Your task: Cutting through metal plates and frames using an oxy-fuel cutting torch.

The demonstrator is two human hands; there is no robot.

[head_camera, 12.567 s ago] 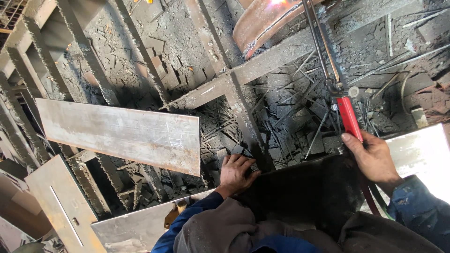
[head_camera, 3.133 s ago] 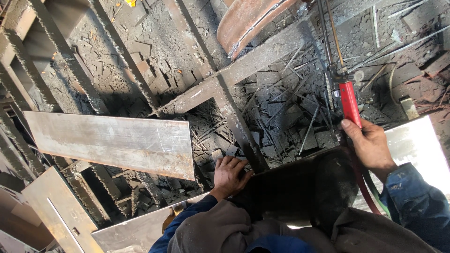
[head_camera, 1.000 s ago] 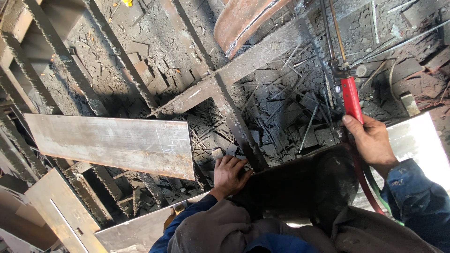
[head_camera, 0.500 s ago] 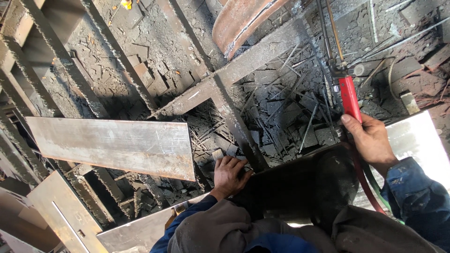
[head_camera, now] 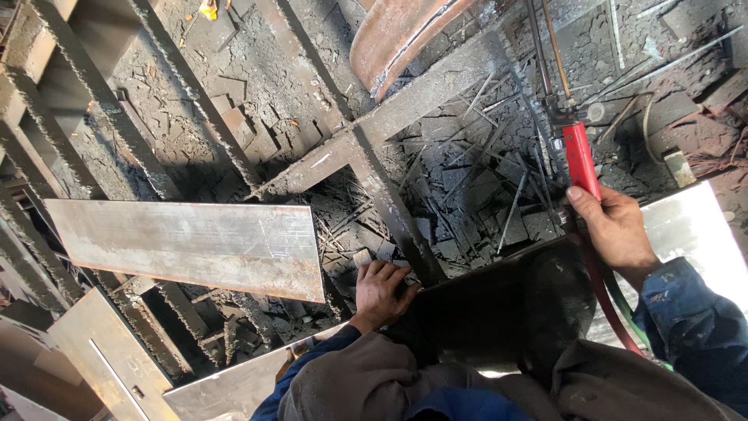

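Two bare hands work over a slag-crusted cutting grate [head_camera: 179, 117] whose rusty bars run diagonally across the view, with dark scrap and thin rod offcuts littering the gaps beneath.

Largest on the grate is a long grey plate [head_camera: 195, 245], lying flat across the bars at the left; its surface is scuffed and has faint scratched lines near its right end. A second plate [head_camera: 105, 355] lies tilted at the lower left corner with a thin slot cut in it, and a third plate [head_camera: 226, 390] lies along the bottom edge. A bright sheet [head_camera: 689, 238] shines in sunlight at the right, just behind the right wrist. At the top a curved rusty piece [head_camera: 393, 35] rests on a broad crossbar [head_camera: 366, 140].

In front of the person sits a dark plate [head_camera: 491, 308], shadowed, its upper edge running from the left hand toward the right hand.

The right hand [head_camera: 615, 230] is closed around the red handle of a torch [head_camera: 580, 160], which points up and away; its thin metal tubes reach toward the top edge. A red hose [head_camera: 604, 300] trails from the handle down past the blue sleeve.

The left hand [head_camera: 379, 292] lies on the dark plate's left corner, fingers loosely curled and resting, clamped on nothing.

A small yellow scrap [head_camera: 208, 9] lies at the top edge. No packages, labels or signs can be made out.
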